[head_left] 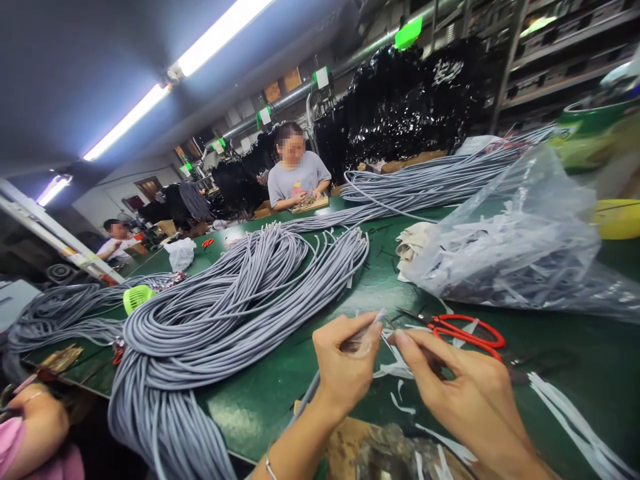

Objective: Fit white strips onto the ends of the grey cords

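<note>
My left hand [345, 363] is closed around a grey cable [306, 400], whose pale end sticks out past the thumb and forefinger. Just to the right, my right hand [457, 390] pinches thumb and fingertips together close to that end. Whatever lies between those fingertips is too small to make out. Beyond the right hand lie scissors with red handles [470, 333], partly over white scraps. Thin white strips [395, 363] are scattered on the green table [270, 407] between and below the hands.
A large bundle of grey cables [210, 320] fills the table's left side and hangs over the edge. A clear plastic bag of white scraps [510, 247] stands at the right. Across the table sits a co-worker [300, 177]; another person's arm [40, 413] shows at lower left.
</note>
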`<state>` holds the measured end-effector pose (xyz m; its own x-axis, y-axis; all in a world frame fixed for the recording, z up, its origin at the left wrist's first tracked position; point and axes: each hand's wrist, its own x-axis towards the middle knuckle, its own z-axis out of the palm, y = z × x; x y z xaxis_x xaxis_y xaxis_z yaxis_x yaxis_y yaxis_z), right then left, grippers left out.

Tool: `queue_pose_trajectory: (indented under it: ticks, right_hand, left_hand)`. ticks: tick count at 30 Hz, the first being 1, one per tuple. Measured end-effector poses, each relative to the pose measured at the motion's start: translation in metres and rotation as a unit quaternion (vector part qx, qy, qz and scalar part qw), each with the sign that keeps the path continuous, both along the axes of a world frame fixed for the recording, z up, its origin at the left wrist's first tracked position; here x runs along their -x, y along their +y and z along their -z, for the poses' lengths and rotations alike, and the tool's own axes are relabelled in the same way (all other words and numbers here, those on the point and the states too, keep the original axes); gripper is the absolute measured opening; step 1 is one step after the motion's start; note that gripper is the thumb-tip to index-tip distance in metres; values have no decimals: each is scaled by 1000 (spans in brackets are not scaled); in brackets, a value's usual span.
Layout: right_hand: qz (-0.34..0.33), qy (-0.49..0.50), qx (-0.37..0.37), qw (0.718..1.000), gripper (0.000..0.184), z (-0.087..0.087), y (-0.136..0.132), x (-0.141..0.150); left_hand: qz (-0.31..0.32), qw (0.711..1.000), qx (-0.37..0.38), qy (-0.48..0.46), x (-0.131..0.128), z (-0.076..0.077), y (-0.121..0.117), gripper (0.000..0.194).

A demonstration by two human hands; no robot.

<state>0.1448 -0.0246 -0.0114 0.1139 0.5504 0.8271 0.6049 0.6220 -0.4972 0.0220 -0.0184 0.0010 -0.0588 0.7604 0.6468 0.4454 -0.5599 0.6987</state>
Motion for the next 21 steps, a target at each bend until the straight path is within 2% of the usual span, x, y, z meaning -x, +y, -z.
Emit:
queue_pose_trajectory:
  ticks: [4,7,10,13,21]
  right_hand:
    - [9,11,16,1000,45,-1,-1,0]
    - [17,14,18,1000,43,-5,-2,-1]
    - [-9,15,20,1000,38,-2,-1,-2]
    - [-43,23,34,998,37,4,1,-2]
    - [-96,73,114,986,38,8,0,-4]
  left_hand:
    - [-13,998,-40,36,-1,0,-2,27]
    - [-40,999,-19,19,-1,1,-3,29]
    - [-39,999,-4,18,-1,0,-3,30]
    - [-27,999,-23,36,-1,0,-3,30]
    - [-47,994,-63,76,-1,-1,-3,28]
